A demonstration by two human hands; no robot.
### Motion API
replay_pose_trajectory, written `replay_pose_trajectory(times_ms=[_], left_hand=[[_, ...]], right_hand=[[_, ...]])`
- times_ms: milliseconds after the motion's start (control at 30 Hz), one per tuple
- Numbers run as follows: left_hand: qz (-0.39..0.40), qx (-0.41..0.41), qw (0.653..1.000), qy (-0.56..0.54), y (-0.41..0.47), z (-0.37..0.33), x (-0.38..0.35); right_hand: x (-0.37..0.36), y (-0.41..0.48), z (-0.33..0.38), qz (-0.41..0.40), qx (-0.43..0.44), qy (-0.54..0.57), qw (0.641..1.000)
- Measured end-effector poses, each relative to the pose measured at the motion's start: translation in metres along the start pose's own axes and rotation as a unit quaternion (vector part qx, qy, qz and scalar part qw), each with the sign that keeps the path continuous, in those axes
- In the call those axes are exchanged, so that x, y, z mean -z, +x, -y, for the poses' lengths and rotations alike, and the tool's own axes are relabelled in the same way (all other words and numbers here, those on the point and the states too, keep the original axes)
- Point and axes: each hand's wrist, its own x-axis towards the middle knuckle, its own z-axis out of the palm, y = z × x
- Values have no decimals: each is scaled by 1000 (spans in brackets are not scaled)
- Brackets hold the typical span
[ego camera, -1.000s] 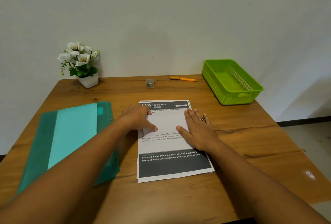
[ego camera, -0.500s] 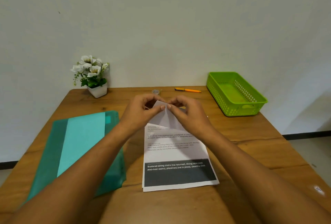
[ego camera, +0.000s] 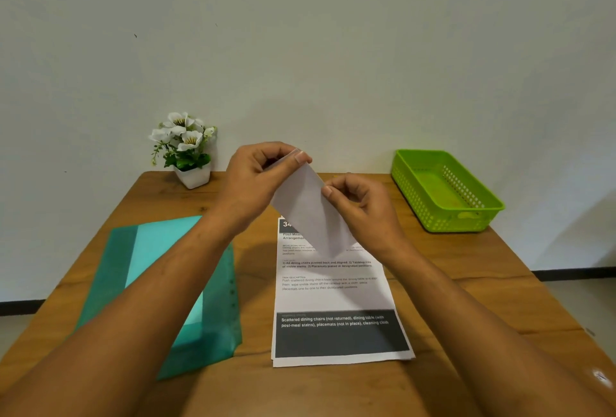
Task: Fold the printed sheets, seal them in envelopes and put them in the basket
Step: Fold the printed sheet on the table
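Note:
A folded white sheet [ego camera: 311, 216] hangs tilted in the air above the table's middle. My left hand [ego camera: 256, 179] pinches its upper end between thumb and fingers. My right hand [ego camera: 358, 206] pinches its right edge lower down. Under them a stack of printed sheets [ego camera: 336, 300] lies flat on the wooden table [ego camera: 450, 283], its top part hidden behind the folded sheet. An empty green basket [ego camera: 443, 189] stands at the back right. A teal plastic folder [ego camera: 166, 280] holding a lighter turquoise sheet lies on the left, partly under my left forearm.
A small white pot of white flowers [ego camera: 186, 149] stands at the back left by the wall. The table's right edge runs just past the basket, with floor beyond it.
Both hands lifted a sheet off the stack: a second ago they pressed it flat, half a second ago they pinched its top, and now it is folded narrow and held higher.

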Motion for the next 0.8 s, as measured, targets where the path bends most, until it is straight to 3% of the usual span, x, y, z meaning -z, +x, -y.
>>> replay_pose_trajectory(times_ms=[333, 467, 533, 633, 700, 800], left_hand=[[-73, 40, 993, -83, 2, 6, 14], [-97, 82, 989, -80, -5, 22, 18], [-102, 113, 987, -45, -7, 35, 22], [-106, 106, 980, 129, -10, 51, 22], [-99, 52, 970, 217, -8, 49, 16], [-32, -42, 971, 233, -2, 27, -2]], right_hand=[[31, -22, -43, -11, -79, -13, 997], [40, -18, -38, -72, -84, 42, 993], [46, -10, -30, -127, -84, 95, 984], [52, 4, -11, -148, -58, 128, 979], [50, 13, 4, -117, -16, 81, 990], [40, 24, 21, -64, 33, -31, 997]])
